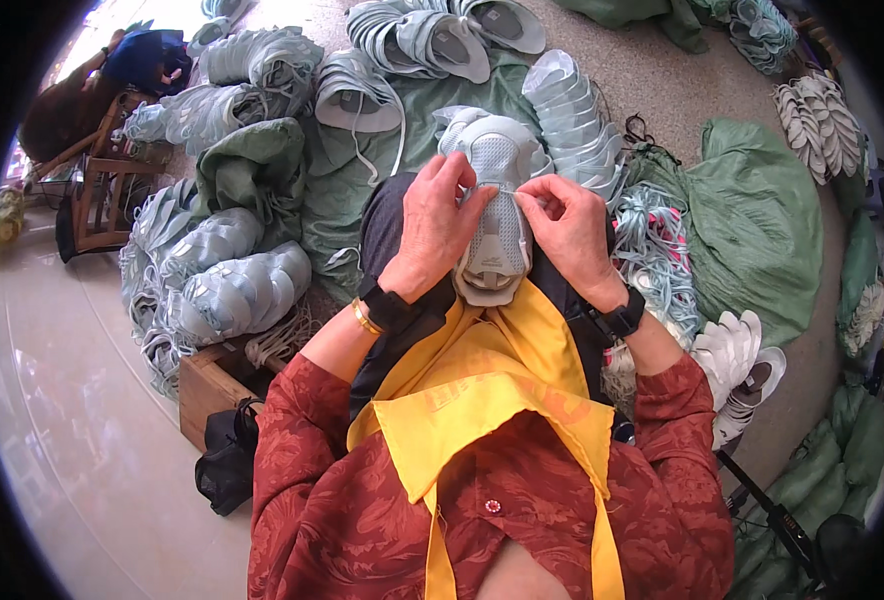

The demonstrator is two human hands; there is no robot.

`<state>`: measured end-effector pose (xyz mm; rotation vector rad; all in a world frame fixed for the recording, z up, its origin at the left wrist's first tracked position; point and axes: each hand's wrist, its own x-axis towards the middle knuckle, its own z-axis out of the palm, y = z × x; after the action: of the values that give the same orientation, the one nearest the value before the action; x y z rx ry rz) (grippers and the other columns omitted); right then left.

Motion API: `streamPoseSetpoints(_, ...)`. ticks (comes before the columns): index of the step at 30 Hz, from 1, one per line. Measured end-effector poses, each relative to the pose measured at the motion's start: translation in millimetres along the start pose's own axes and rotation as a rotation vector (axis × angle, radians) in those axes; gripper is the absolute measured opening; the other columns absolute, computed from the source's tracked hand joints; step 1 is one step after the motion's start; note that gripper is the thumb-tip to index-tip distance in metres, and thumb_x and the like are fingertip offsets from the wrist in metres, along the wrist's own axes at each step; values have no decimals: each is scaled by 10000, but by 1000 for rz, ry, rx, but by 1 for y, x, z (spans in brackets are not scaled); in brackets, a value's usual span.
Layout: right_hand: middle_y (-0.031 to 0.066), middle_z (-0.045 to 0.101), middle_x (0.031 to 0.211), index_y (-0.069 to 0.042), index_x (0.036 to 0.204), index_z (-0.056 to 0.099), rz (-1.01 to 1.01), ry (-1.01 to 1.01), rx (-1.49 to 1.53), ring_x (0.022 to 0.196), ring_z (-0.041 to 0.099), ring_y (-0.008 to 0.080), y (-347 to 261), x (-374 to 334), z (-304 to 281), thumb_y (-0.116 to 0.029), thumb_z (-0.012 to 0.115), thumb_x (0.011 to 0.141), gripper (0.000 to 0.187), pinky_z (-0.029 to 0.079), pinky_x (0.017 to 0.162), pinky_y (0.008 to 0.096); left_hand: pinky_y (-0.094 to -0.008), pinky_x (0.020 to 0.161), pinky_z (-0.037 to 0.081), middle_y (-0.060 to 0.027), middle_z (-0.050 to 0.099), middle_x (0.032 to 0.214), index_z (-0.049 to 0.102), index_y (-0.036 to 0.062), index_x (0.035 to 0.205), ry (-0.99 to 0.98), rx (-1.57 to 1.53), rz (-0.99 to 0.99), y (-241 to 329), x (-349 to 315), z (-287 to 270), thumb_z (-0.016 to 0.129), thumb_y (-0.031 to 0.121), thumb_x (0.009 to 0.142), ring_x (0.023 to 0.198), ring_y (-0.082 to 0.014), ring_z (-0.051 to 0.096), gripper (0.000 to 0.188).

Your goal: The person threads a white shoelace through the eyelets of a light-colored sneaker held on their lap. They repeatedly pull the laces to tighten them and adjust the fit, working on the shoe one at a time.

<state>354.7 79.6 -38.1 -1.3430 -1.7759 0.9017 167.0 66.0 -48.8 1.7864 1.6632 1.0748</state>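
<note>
A pale grey shoe upper (490,250) with a mesh middle lies lengthwise over my lap, between my knees. My left hand (436,222) is at its left edge, thumb and fingers pinched close to the upper's middle. Across from it, my right hand (570,232) makes a similar pinch at the right edge. Both sets of fingertips are near a narrow cross band on the upper. Whatever thin piece they hold is too small to make out. Beneath the upper, a yellow apron (472,360) covers my lap.
Stacked pale blue uppers (242,290) lie on the left, with more uppers (572,115) ahead. Light blue laces (652,245) heap beside a green sack (752,230) on the right. A wooden box (207,395) stands at left. White shoe parts (732,350) lie near my right elbow.
</note>
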Motion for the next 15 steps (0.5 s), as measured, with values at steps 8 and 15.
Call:
streamPoseSetpoints(8, 113, 687, 758, -21, 880, 708, -38, 21, -35, 585, 637, 207, -2, 3, 2, -105, 747, 868, 93, 498, 561, 328, -320, 559, 480, -88, 584, 747, 579, 3, 837, 31, 25, 3, -1, 0, 6, 816, 101, 808, 597, -179, 584, 258)
streamPoseSetpoints(15, 128, 673, 761, -27, 859, 691, -61, -11, -72, 624, 651, 268, -4, 8, 2, -88, 726, 864, 71, 506, 592, 371, -366, 578, 487, -115, 591, 752, 585, -4, 837, -3, -60, -81, 2, 3, 2, 811, 91, 799, 626, -248, 601, 248)
